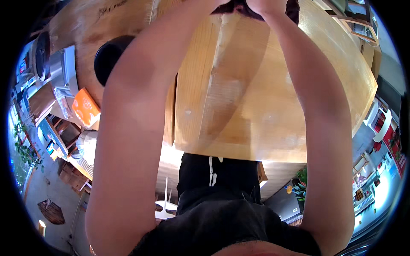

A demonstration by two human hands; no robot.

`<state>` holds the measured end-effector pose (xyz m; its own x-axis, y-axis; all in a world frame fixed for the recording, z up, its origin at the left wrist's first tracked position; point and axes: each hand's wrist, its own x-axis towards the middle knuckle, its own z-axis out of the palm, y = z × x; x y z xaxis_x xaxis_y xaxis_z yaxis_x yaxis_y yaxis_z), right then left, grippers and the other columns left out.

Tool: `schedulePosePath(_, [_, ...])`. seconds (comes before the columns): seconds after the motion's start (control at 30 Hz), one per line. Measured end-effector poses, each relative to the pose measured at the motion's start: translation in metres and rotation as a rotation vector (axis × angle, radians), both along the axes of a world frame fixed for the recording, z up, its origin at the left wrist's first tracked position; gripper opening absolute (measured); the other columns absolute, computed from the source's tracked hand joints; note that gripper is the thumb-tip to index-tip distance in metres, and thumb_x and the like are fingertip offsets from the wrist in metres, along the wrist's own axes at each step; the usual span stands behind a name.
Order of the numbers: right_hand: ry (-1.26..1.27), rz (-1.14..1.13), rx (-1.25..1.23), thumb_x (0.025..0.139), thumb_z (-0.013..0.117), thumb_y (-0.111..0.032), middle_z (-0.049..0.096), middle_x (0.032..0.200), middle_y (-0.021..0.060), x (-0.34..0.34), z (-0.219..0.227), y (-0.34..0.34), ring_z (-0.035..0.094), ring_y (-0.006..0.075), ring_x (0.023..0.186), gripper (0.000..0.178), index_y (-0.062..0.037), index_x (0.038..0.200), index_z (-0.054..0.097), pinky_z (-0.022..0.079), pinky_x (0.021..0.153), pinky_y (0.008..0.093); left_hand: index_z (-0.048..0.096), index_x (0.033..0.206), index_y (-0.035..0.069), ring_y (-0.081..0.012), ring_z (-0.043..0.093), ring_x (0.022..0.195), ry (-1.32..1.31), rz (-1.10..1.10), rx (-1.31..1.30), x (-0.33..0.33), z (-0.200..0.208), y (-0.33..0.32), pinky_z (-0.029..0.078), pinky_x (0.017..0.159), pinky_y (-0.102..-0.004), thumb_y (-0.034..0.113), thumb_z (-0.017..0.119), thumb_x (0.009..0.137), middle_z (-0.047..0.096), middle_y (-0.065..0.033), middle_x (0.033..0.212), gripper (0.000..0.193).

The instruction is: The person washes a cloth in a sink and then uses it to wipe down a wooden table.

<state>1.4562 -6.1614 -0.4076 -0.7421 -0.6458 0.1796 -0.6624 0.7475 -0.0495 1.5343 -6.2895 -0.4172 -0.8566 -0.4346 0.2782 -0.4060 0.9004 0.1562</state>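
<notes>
Both my arms reach far forward over the wooden table. At the top edge of the picture lies a dark maroon cloth, partly cut off by the frame. My right hand is against this cloth; its rounded back shows, while its fingers are hidden. Of my left hand only a sliver near the wrist comes into view, at the cloth's left side. Whether either hand grips the cloth cannot be seen.
A round black object stands on the table beside my left forearm. Farther left are an orange patterned packet and a silvery panel. White chairs stand beyond the table's right edge. A gap runs between the table boards.
</notes>
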Motion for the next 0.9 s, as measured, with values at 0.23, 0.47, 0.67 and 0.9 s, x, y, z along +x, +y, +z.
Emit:
schedulePosePath(0.23, [-0.108, 0.100, 0.079, 0.096, 0.052, -0.047, 0.032, 0.163, 0.0120, 0.155, 0.005, 0.131, 0.022, 0.0510, 0.149, 0.060, -0.0240, 0.152, 0.047, 0.016, 0.107, 0.0829, 0.052, 0.149, 0.021, -0.0466, 0.026, 0.148, -0.220, -0.105, 0.173, 0.166, 0.017, 0.114, 0.022, 0.120, -0.0584, 0.045, 0.052, 0.099, 0.033, -0.0170, 0.161, 0.055])
schedulePosePath(0.47, [-0.498, 0.443, 0.103, 0.087, 0.064, -0.050, 0.029, 0.164, 0.0064, 0.353, 0.030, 0.222, 0.019, 0.0466, 0.150, 0.066, -0.0262, 0.148, 0.052, 0.020, 0.105, 0.0824, 0.063, 0.135, 0.006, -0.0521, 0.014, 0.151, -0.384, 0.057, 0.335, 0.433, 0.014, 0.223, 0.012, 0.117, -0.0705, 0.042, 0.061, 0.088, 0.029, -0.0218, 0.163, 0.059])
schedulePosePath(0.67, [-0.616, 0.636, 0.008, 0.095, 0.056, -0.049, 0.027, 0.167, 0.0024, 0.378, 0.026, 0.252, 0.015, 0.0353, 0.155, 0.064, -0.0268, 0.153, 0.045, 0.011, 0.115, 0.0747, 0.050, 0.143, -0.003, -0.0539, 0.003, 0.152, -0.343, 0.272, 0.251, 0.476, 0.014, 0.279, 0.003, 0.119, -0.0682, 0.047, 0.033, 0.104, 0.016, -0.0246, 0.167, 0.065])
schedulePosePath(0.9, [-0.634, 0.559, -0.059, 0.092, 0.060, -0.048, 0.024, 0.168, -0.0002, 0.345, 0.020, 0.342, 0.013, 0.0324, 0.156, 0.070, -0.0289, 0.156, 0.040, 0.013, 0.116, 0.0741, 0.050, 0.146, 0.000, -0.0543, -0.003, 0.152, -0.422, 0.240, 0.233, 0.428, 0.014, 0.352, -0.001, 0.119, -0.0675, 0.047, 0.031, 0.105, 0.005, -0.0240, 0.169, 0.065])
